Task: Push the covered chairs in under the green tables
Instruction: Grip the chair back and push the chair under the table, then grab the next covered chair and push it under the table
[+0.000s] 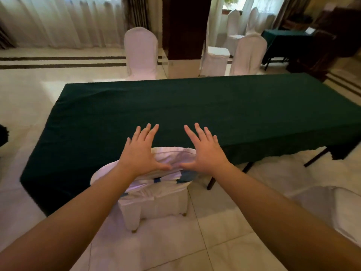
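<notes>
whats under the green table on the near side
The white covered chair is partly tucked under the green table, both open hands above its backrest. Dark table legs show at right. The hanging cloth hides the chair's seat front and everything deeper.

The top of the green table [195,106] lies bare, so there is open room across the whole cloth ahead of the left hand [141,153] and the right hand [205,153], both spread flat with fingers apart. Directly below them the back of a white-covered chair [156,192] stands against the near table edge. To the right, the table legs [248,167] show beneath the cloth hem, with bare tiled floor [224,222] around them. Another covered chair [332,204] crowds the lower right. Across the table, a covered chair [141,53] and a dark pillar [185,36] block the far side.
</notes>
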